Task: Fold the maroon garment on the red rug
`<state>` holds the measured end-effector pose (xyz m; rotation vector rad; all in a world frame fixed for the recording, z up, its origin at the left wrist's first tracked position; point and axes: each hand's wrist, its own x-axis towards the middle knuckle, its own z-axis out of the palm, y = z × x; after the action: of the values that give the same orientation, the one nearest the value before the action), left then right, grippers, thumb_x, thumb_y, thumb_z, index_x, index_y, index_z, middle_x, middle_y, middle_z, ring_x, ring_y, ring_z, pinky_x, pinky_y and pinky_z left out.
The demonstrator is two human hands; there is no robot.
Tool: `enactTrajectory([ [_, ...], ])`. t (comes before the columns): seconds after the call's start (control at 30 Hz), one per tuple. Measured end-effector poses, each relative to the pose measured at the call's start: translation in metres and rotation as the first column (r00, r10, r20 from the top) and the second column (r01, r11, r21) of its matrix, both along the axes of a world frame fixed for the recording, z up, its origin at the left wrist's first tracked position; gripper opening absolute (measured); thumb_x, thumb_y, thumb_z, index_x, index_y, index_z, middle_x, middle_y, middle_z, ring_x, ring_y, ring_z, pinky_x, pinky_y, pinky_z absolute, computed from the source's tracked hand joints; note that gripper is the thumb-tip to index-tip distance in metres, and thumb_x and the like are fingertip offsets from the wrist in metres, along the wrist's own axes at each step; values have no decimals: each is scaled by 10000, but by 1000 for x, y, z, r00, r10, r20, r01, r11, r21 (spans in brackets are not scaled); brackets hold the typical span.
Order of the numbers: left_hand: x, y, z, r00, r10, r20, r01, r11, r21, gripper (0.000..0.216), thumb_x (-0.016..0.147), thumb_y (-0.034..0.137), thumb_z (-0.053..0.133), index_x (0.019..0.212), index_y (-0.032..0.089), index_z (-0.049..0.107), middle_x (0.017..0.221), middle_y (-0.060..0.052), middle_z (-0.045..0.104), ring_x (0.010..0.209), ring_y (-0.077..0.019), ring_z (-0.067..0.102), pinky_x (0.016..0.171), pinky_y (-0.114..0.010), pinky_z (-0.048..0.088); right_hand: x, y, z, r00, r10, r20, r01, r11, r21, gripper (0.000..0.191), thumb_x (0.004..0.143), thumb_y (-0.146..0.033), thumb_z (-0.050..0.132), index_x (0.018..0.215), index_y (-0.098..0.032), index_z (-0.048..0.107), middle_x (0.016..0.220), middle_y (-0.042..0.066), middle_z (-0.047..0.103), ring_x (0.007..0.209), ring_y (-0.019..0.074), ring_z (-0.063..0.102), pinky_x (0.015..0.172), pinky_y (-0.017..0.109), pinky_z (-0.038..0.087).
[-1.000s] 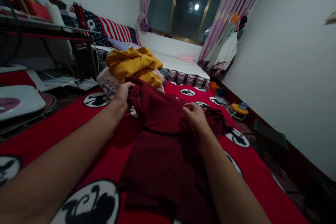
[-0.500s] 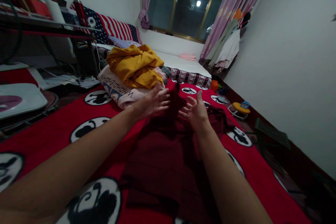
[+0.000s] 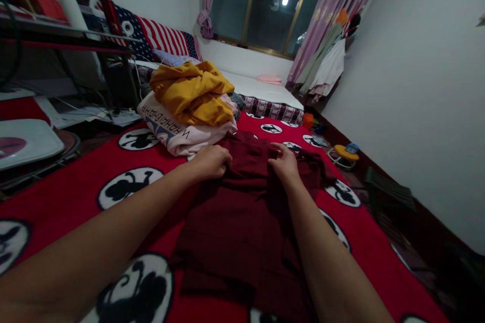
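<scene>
A dark maroon garment [image 3: 231, 222] lies spread on the bed, its far end bunched into loose folds; its exact kind is hard to tell. My left hand [image 3: 212, 161] is closed at the garment's far left edge, with fingers curled into the cloth. My right hand [image 3: 286, 165] rests at the far right part, fingers bent and the thumb apart from the forefinger, against the fabric. Beyond my left hand lies a pile with a mustard-yellow garment [image 3: 193, 92] on top of a pale pink printed garment [image 3: 182, 136].
A red blanket [image 3: 182, 186] with round black-and-white figures covers the bed. At left are a cluttered desk [image 3: 76, 43] and a white chair seat [image 3: 30, 141]. A second bed [image 3: 261, 88] stands under the window. On the right are a yellow stool [image 3: 345, 153] and a dark folding stool [image 3: 390, 189].
Both hands have come down and slightly nearer. The maroon cloth that stood raised between them now lies flatter. My left fingers, spread before, have curled onto its edge.
</scene>
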<state>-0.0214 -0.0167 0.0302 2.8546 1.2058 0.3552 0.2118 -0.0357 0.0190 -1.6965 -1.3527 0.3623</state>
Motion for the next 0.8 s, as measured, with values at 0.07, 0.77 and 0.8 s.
enactTrajectory([
  [0.07,-2,0,5,999,31,-23,-32,999,-28,280,679,164,558,838,246,773,874,-38,745,834,-230,671,718,-293,476,-5,-5,4,939,-67,337,63,998,23,467,695,-93,607,1148,-185,669,1289,150,576,1178,332,551,983,508,453],
  [0.77,35,-14,-43,956,-59,288,71,997,-31,424,923,323,442,1300,168,559,1422,-142,506,1331,-260,453,1161,-495,247,-9,-8,14,874,245,421,-192,968,-164,288,859,-370,564,1050,-233,730,1121,82,714,1073,243,637,951,362,464],
  [0.8,37,-16,-44,945,-117,304,136,990,-40,456,935,378,444,1344,192,525,1457,-125,471,1352,-248,428,1159,-471,266,4,-8,23,912,102,397,-79,994,-73,273,867,-363,541,1005,-233,737,1028,71,735,992,232,661,919,355,476],
])
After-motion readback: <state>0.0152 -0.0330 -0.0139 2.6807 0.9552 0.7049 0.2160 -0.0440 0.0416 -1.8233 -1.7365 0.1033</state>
